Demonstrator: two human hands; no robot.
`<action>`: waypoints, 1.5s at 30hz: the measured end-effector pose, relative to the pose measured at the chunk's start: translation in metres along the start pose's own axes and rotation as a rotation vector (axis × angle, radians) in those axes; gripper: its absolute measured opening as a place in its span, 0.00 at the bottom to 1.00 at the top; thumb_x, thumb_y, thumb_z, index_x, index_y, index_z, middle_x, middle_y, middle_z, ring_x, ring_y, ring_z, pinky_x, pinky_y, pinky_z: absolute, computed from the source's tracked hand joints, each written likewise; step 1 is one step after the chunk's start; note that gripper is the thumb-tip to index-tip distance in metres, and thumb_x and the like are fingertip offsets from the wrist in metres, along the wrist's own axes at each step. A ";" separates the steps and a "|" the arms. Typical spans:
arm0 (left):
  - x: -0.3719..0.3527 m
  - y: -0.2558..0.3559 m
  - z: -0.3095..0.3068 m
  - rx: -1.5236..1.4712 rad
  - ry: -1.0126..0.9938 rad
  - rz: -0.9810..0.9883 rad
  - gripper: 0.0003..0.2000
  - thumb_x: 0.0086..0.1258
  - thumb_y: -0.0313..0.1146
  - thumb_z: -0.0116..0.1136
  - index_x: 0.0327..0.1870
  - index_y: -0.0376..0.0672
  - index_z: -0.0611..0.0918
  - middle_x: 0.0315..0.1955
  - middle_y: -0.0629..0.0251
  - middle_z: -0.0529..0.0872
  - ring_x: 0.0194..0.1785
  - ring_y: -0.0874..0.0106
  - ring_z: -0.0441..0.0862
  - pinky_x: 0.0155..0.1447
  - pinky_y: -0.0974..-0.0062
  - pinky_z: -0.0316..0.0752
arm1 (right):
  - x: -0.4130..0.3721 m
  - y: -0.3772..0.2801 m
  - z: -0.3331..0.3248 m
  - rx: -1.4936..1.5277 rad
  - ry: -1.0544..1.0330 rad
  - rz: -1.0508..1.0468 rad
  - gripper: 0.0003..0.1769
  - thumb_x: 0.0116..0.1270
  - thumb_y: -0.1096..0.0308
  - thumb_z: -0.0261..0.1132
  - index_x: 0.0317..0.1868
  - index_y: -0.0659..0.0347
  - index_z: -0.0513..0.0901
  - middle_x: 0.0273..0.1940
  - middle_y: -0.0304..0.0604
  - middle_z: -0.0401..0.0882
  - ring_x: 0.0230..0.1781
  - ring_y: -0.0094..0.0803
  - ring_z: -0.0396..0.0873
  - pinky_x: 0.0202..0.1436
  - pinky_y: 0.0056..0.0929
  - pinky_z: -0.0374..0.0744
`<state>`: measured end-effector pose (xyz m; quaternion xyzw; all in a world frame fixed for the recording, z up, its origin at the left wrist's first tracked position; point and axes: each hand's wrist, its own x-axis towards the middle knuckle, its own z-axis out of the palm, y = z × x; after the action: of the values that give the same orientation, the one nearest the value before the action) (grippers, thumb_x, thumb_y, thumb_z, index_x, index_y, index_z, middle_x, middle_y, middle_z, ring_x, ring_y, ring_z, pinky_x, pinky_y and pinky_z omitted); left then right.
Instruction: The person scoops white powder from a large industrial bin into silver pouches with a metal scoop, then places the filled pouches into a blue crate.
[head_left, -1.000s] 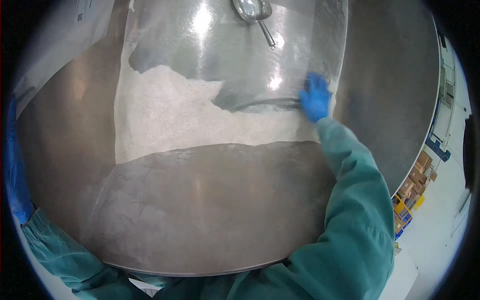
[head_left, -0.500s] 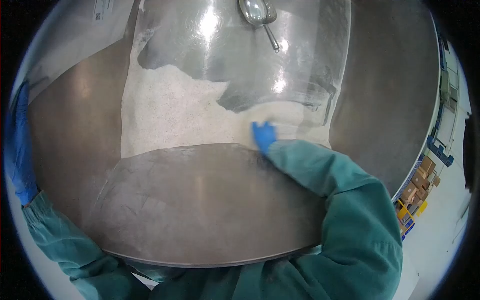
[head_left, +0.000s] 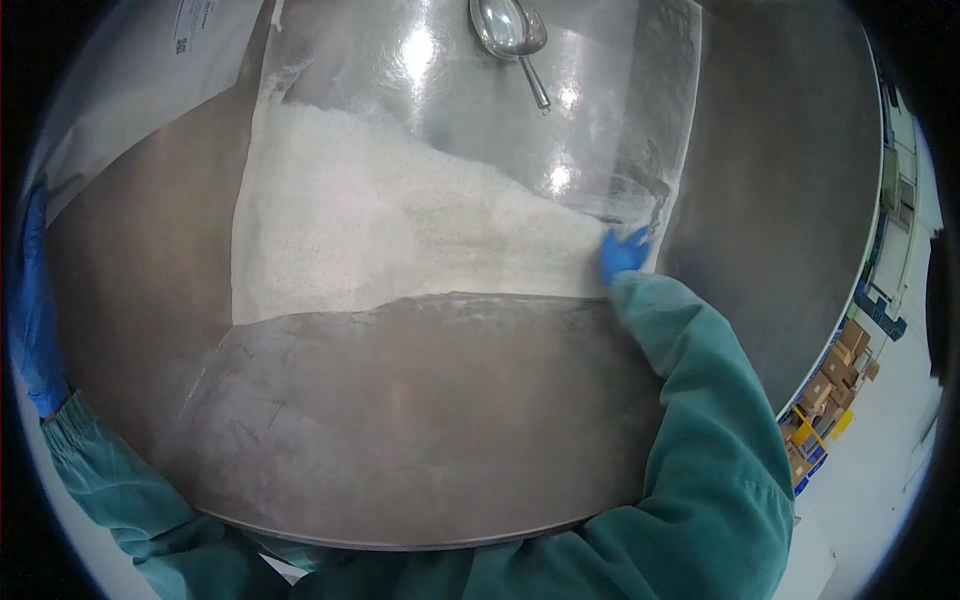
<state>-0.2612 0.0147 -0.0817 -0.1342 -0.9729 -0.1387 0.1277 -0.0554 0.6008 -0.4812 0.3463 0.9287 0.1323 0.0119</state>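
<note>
White powder (head_left: 350, 220) lies as a pale layer across the flat floor of a large metal tub (head_left: 420, 420). My right hand (head_left: 624, 252), in a blue glove, is at the powder's right end with fingers spread and nothing held in them. Along the tub's left side is my left hand (head_left: 38, 300), also gloved in blue. Its fingertips reach the edge of a white bag (head_left: 150, 100); whether they grip the bag or the rim cannot be made out. A metal scoop (head_left: 508, 30) rests on the bare metal beyond the powder, its handle pointing toward me.
The tub's steep right wall (head_left: 780, 200) rises beside my right arm. Its near rim (head_left: 400, 546) runs close to my body. The printed white bag hangs over the upper left wall. Outside, at the right, cardboard boxes (head_left: 835, 385) are stacked above a pale floor.
My right hand has swept rightward from the middle of the powder to its right end. The powder now covers more of the floor at upper left, with a smoother slanting edge.
</note>
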 end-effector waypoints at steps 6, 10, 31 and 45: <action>0.000 -0.007 -0.005 0.245 -0.120 -0.038 0.16 0.68 0.34 0.58 0.41 0.24 0.80 0.41 0.42 0.82 0.41 0.55 0.80 0.45 0.65 0.75 | -0.141 -0.108 -0.057 0.680 -1.467 -0.638 0.33 0.69 0.51 0.49 0.68 0.64 0.61 0.69 0.59 0.56 0.68 0.55 0.58 0.70 0.45 0.59; 0.002 -0.005 0.002 0.023 0.012 0.092 0.15 0.68 0.32 0.57 0.43 0.24 0.80 0.42 0.43 0.82 0.41 0.56 0.80 0.45 0.66 0.75 | -0.045 -0.067 -0.134 0.881 -0.836 -0.203 0.25 0.66 0.62 0.57 0.59 0.65 0.67 0.52 0.57 0.71 0.56 0.47 0.72 0.64 0.42 0.66; 0.005 0.006 0.001 0.165 -0.084 -0.132 0.15 0.67 0.32 0.58 0.44 0.24 0.80 0.39 0.45 0.84 0.39 0.61 0.82 0.46 0.71 0.76 | 0.071 0.040 -0.065 0.270 -0.322 -0.815 0.46 0.55 0.58 0.64 0.72 0.61 0.52 0.71 0.63 0.47 0.72 0.57 0.46 0.73 0.52 0.46; -0.014 -0.035 -0.004 0.158 -0.047 -0.290 0.16 0.72 0.33 0.52 0.56 0.36 0.77 0.48 0.60 0.83 0.51 0.72 0.79 0.58 0.76 0.71 | -0.127 -0.247 -0.218 0.913 -0.943 -1.288 0.53 0.58 0.46 0.60 0.72 0.68 0.43 0.72 0.65 0.36 0.73 0.58 0.41 0.74 0.50 0.43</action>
<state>-0.2582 -0.0223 -0.0904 0.0150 -0.9926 -0.0756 0.0937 -0.1418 0.2876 -0.3421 -0.2486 0.8033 -0.4344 0.3227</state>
